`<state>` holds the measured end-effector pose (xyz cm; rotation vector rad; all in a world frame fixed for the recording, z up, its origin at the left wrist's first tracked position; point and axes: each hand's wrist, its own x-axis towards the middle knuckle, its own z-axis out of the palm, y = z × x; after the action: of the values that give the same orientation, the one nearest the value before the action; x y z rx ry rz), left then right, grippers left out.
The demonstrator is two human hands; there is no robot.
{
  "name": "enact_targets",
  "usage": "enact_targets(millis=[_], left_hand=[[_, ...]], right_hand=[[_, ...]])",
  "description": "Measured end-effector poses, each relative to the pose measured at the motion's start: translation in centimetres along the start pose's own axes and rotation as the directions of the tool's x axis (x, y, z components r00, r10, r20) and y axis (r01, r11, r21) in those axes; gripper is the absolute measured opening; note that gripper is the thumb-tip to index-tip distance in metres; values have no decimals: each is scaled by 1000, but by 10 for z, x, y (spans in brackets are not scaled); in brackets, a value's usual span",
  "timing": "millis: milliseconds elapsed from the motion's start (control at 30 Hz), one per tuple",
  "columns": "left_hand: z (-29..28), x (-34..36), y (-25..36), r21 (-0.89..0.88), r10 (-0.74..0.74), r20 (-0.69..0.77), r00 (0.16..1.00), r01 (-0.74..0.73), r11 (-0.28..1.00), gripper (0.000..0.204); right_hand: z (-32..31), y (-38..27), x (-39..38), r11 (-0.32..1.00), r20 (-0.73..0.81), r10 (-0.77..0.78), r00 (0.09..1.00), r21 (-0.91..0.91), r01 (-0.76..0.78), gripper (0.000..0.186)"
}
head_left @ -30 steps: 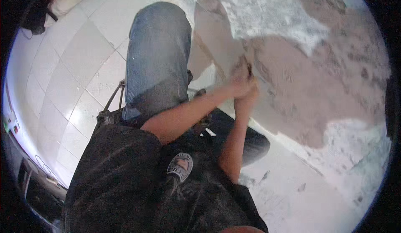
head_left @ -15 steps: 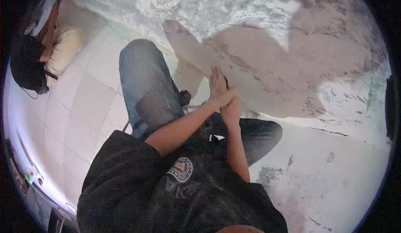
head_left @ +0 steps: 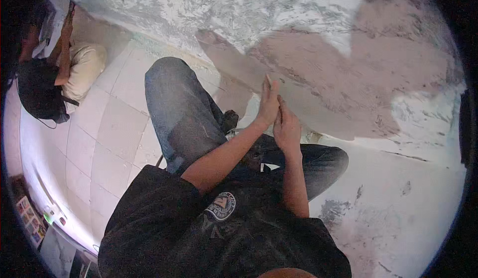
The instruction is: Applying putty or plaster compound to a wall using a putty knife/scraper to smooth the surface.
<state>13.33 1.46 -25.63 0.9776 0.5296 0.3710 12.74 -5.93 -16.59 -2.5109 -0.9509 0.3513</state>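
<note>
Hands pressed together, fingers straight, against the patchy plaster wall (head_left: 348, 73) | I see my left hand (head_left: 269, 103) flat and open, my right hand (head_left: 287, 126) beside it, touching; I cannot tell if either holds anything | jeans knee (head_left: 174, 93) raised left | another person (head_left: 45, 73) sits far left on the tiled floor (head_left: 114, 133)

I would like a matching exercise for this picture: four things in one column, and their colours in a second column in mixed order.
Things:
1. jeans
2. shirt
3. floor tiles
4. bare patch of wall

Colours:
A. pinkish brown
B. black
C. blue
D. white

Pairs: 1-C, 2-B, 3-D, 4-A
</note>
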Motion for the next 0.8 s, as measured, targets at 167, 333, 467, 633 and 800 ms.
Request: enact_targets(millis=[167,333,467,633,800], left_hand=[[11,-19,35,-121,123,117,985,-109,987,85],[5,-18,32,73,139,133,981,-149,986,88],[4,-11,32,29,174,76,982,-176,984,89],[-1,-14,30,200,197,20,980,-197,960,97],[-1,-8,27,174,237,-22,971,-230,957,111]], right_hand=[[7,22,20,988,-106,-42,994,146,58,40],[6,18,31,969,-48,-6,999,247,18,43],[1,7,40,995,56,32,998,88,-37,44],[10,19,33,997,67,47,997,54,-50,45],[31,41,46,998,-2,26,1000,60,-26,45]])
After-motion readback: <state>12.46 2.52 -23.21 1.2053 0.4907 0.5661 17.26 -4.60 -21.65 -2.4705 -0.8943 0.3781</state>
